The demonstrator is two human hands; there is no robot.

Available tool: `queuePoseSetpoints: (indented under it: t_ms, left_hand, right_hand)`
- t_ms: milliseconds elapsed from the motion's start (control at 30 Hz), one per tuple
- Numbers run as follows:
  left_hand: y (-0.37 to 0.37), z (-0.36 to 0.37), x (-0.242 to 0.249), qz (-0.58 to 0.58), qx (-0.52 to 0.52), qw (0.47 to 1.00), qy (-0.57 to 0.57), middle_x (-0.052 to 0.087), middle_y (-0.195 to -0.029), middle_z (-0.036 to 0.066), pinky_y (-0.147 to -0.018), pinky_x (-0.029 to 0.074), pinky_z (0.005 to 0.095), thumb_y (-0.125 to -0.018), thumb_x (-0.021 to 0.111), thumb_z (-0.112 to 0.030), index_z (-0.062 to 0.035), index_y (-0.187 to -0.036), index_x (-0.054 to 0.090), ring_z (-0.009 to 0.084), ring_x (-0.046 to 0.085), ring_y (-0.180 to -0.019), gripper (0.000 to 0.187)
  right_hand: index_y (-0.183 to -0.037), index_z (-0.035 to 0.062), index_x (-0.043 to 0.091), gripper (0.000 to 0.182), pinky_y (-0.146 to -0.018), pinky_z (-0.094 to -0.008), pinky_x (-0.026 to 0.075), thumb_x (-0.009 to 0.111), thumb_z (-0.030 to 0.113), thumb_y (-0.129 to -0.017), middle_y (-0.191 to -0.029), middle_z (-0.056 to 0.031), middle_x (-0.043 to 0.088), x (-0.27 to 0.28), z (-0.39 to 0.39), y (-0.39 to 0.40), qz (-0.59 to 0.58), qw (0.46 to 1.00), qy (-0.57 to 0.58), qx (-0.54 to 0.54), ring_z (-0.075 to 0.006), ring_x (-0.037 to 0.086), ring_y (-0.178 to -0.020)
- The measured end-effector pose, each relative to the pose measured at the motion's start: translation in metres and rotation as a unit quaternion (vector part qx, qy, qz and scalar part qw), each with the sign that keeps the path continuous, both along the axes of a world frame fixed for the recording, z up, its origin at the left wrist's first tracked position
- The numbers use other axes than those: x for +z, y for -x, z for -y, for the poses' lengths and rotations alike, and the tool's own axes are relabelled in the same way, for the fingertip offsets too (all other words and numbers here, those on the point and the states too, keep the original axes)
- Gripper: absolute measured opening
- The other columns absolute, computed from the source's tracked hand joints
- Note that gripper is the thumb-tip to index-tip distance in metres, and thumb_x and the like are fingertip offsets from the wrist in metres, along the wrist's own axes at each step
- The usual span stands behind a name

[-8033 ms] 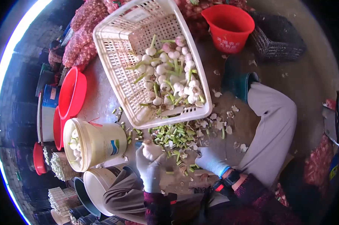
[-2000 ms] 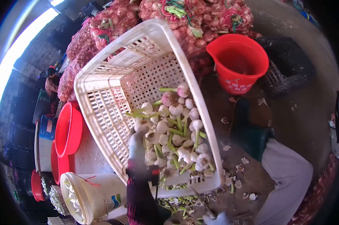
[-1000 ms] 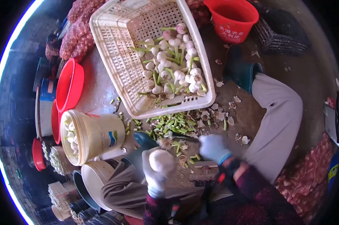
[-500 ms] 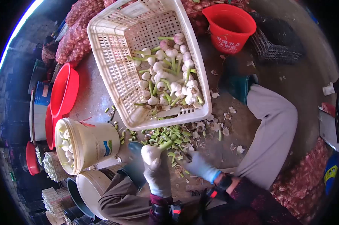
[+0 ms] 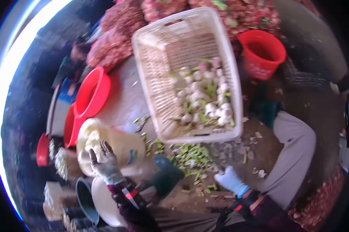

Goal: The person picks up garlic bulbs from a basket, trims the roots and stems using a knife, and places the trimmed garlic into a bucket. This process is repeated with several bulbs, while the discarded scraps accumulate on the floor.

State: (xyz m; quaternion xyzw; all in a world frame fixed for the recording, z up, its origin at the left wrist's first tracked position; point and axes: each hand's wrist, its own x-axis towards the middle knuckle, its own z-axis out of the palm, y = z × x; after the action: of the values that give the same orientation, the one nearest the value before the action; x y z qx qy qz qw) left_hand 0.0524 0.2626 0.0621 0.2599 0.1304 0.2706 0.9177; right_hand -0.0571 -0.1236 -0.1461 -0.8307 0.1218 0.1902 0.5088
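My left hand (image 5: 106, 165), in a grey glove, is at the mouth of the cream bucket (image 5: 132, 149), its fingers spread and nothing between them. Pale bulbs show inside that bucket. My right hand (image 5: 230, 181), in a light glove, is low at the centre right with its fingers curled round a small dark thing, too blurred to make out. White garlic bulbs (image 5: 197, 94) with green stems lie in the white plastic crate (image 5: 236, 89). Below the crate, cut green stem pieces (image 5: 191, 156) are heaped on the floor.
Red basins (image 5: 91, 92) stand at the left, and a red bucket (image 5: 261, 56) stands right of the crate. Full net sacks (image 5: 114, 34) line the back. A white-lidded bucket (image 5: 105, 201) is at the lower left. My boots and knees flank the stem heap.
My left hand has moved left from the stem heap to the cream bucket and opened, and the garlic bulb it held has left it. The whole view has shifted.
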Motion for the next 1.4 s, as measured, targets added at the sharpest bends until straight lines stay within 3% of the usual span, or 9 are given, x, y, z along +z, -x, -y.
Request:
queuePoseSetpoints:
  t_ms: [267,333,467,600,700,767,800,1067,1400]
  left_hand:
    - [-0.188,0.188,-0.147,-0.294,-0.286,0.808,-0.422,0.06,-0.085,0.004,-0.065,0.048,0.0272,-0.08,0.065,-0.014,-0.0006,-0.112,0.058,0.0142,0.056,-0.073,0.035]
    - [-0.232,0.205,-0.22,-0.277,-0.264,0.702,-0.601,0.063,-0.089,0.015,-0.073,0.05,0.0369,-0.078,0.068,-0.02,0.0006,-0.111,0.056,0.0292,0.062,-0.082,0.041]
    - [-0.249,0.266,-0.19,-0.283,-0.238,0.458,-0.809,0.064,-0.1,0.024,-0.085,0.048,0.0446,-0.071,0.074,-0.026,0.0021,-0.111,0.055,0.0416,0.061,-0.099,0.052]
    - [-0.251,0.242,-0.209,-0.301,-0.252,0.51,-0.765,0.064,-0.099,0.022,-0.084,0.048,0.0412,-0.063,0.08,-0.018,0.002,-0.119,0.052,0.037,0.061,-0.096,0.066]
    - [-0.23,0.226,-0.183,-0.202,-0.328,0.792,-0.474,0.06,-0.1,0.008,-0.08,0.049,0.0297,-0.075,0.07,-0.007,0.0002,-0.118,0.051,0.0171,0.059,-0.09,0.048]
    - [-0.188,0.235,-0.133,-0.137,-0.317,0.852,-0.394,0.06,-0.102,0.008,-0.08,0.049,0.0293,-0.079,0.062,0.001,-0.0005,-0.117,0.049,0.0167,0.06,-0.089,0.04]
    - [-0.165,0.237,-0.116,-0.142,-0.32,0.853,-0.388,0.058,-0.108,0.007,-0.084,0.049,0.0289,-0.078,0.06,0.005,-0.0005,-0.115,0.052,0.0163,0.058,-0.095,0.038]
    - [0.028,0.221,-0.058,-0.177,-0.395,0.827,-0.359,0.058,-0.105,0.007,-0.081,0.052,0.0286,-0.074,0.066,0.007,-0.0026,-0.126,0.039,0.0151,0.059,-0.095,0.059]
    - [0.097,0.208,-0.052,-0.25,-0.264,0.759,-0.54,0.056,-0.099,0.006,-0.08,0.048,0.0267,-0.089,0.063,-0.024,-0.0024,-0.11,0.049,0.0126,0.055,-0.088,0.033]
  right_hand:
    - [-0.084,0.004,0.063,0.021,-0.062,-0.0395,0.05,0.067,0.021,-0.072,-0.072,-0.0144,0.065,0.007,0.01,-0.015,-0.017,0.995,-0.09,-0.044,-0.0326,0.065,-0.069]
    - [-0.079,0.0012,0.062,0.021,-0.052,-0.0348,0.043,0.068,0.021,-0.078,-0.057,-0.0035,0.055,0.019,0.016,-0.017,-0.12,0.985,-0.105,-0.072,-0.01,0.049,-0.054]
    - [-0.074,-0.0004,0.058,0.025,-0.048,-0.0361,0.037,0.07,0.021,-0.078,-0.054,-0.0066,0.045,0.033,0.015,-0.032,-0.074,0.978,-0.137,-0.137,-0.0108,0.039,-0.054]
    - [-0.077,-0.0002,0.059,0.025,-0.049,-0.036,0.039,0.071,0.022,-0.078,-0.055,-0.0072,0.047,0.023,0.011,-0.028,-0.014,0.976,-0.157,-0.147,-0.0102,0.041,-0.054]
    - [-0.081,0.0001,0.062,0.024,-0.05,-0.0359,0.04,0.071,0.022,-0.078,-0.057,-0.0057,0.051,0.05,0.025,-0.036,0.02,0.975,-0.151,-0.163,-0.0089,0.043,-0.057]
    - [-0.07,0.0015,0.059,0.022,-0.048,-0.0354,0.04,0.067,0.021,-0.078,-0.051,-0.0046,0.05,0.037,0.029,-0.023,0.003,0.988,-0.11,-0.112,-0.0077,0.046,-0.053]
    - [-0.089,0.0065,0.065,0.02,-0.056,-0.0384,0.049,0.066,0.02,-0.074,-0.067,-0.0117,0.064,0.042,0.038,-0.027,-0.059,0.985,-0.142,-0.082,-0.0291,0.064,-0.062]
    - [-0.079,0.0089,0.056,0.018,-0.056,-0.0445,0.047,0.069,0.016,-0.068,-0.071,-0.0123,0.058,0.098,0.041,-0.029,0.277,0.957,0.015,0.087,-0.0357,0.061,-0.064]
    - [-0.08,0.0103,0.057,0.012,-0.053,-0.0427,0.048,0.061,0.011,-0.069,-0.07,-0.0093,0.058,0.103,0.03,-0.002,0.317,0.92,0.078,0.218,-0.0316,0.062,-0.064]
